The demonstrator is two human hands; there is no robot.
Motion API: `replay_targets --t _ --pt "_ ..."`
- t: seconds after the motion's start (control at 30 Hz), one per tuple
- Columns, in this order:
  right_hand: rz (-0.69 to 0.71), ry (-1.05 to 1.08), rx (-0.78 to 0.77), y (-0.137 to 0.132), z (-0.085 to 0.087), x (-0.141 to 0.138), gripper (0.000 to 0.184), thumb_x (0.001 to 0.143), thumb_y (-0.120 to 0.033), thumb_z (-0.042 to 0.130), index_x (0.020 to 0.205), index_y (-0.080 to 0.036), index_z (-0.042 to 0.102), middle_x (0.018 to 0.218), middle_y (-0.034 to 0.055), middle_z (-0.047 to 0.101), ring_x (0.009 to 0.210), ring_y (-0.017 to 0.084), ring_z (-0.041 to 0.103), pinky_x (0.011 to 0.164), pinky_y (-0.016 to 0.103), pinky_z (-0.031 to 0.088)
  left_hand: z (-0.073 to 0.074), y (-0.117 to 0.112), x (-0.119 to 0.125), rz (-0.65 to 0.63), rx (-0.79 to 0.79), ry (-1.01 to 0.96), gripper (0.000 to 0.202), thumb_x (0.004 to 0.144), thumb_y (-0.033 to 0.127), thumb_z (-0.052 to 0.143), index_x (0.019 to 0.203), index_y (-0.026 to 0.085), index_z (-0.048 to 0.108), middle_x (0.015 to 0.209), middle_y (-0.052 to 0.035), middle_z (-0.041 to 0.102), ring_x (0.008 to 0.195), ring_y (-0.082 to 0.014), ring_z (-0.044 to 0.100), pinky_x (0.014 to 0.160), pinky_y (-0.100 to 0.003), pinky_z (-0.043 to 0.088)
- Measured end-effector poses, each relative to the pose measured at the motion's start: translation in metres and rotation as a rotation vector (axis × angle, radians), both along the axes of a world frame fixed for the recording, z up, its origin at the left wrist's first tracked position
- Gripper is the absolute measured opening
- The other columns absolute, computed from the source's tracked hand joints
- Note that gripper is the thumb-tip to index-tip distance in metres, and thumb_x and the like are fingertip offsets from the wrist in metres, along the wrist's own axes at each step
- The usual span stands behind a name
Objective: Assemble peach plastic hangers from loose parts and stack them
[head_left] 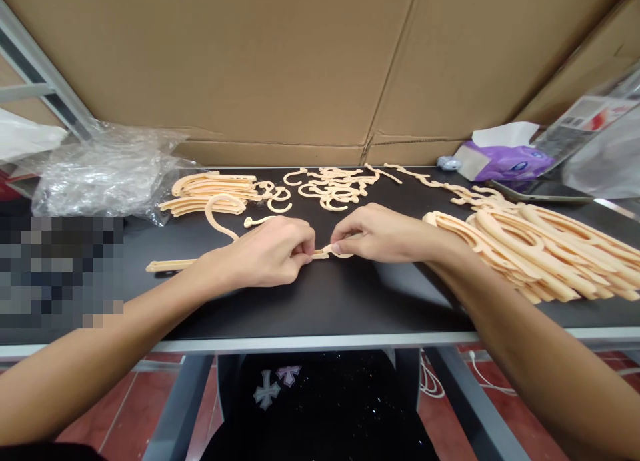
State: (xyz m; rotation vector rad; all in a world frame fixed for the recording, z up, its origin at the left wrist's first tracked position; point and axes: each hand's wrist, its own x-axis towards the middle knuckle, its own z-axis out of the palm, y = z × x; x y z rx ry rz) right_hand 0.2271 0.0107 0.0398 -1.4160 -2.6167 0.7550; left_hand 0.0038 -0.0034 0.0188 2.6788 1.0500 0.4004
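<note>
My left hand (275, 251) is closed around a beige plastic hanger piece (171, 266), whose straight bar sticks out to the left and whose tip shows past the fingertips. A curved beige part (216, 221) rises behind that wrist; whether it belongs to the same piece I cannot tell. Just to the right, my right hand (373, 233) pinches a small curved beige hook (343, 254) against the tip of the hanger piece. Fingers hide most of the joint. One loose hook (257, 220) lies behind my left hand.
Loose hooks (335, 188) lie heaped at the back middle. Hanger pieces are stacked at the left (215, 188), with more hangers (545, 248) piled at the right. Clear plastic bags (110, 171) and a purple tissue pack (510, 160) stand near the cardboard (250, 61) behind the black table (320, 308).
</note>
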Motion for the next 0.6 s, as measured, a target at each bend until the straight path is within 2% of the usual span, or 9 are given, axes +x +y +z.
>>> replay_targets --t 0.17,0.37,0.6 --pt "-0.008 -0.054 0.028 -0.003 0.001 -0.004 0.024 0.086 -0.031 0.058 0.086 -0.023 0.08 0.082 0.001 0.072 0.073 0.014 0.055 0.065 0.028 0.036 0.001 0.001 -0.001 -0.008 -0.013 0.006 0.016 0.077 0.004 0.057 0.076 0.017 0.066 0.072 0.0006 0.068 0.064 -0.0134 0.057 0.06 -0.025 0.037" --pt "-0.06 -0.165 0.066 -0.011 0.007 -0.01 0.024 0.089 -0.03 0.057 0.091 -0.028 0.081 0.086 0.0009 0.075 0.079 0.017 0.059 0.067 0.029 0.035 0.001 0.001 -0.001 -0.004 -0.019 0.003 0.014 0.079 0.006 0.057 0.075 0.017 0.066 0.071 0.0 0.067 0.065 -0.0137 0.057 0.06 -0.025 0.037" --pt "-0.043 -0.185 0.148 -0.014 0.003 -0.008 0.028 0.091 -0.025 0.053 0.09 -0.029 0.081 0.086 0.0009 0.075 0.08 0.017 0.062 0.067 0.029 0.034 0.0 0.0 -0.001 -0.008 -0.015 0.004 0.014 0.078 0.006 0.056 0.076 0.016 0.065 0.072 -0.0002 0.067 0.065 -0.0137 0.057 0.061 -0.025 0.038"
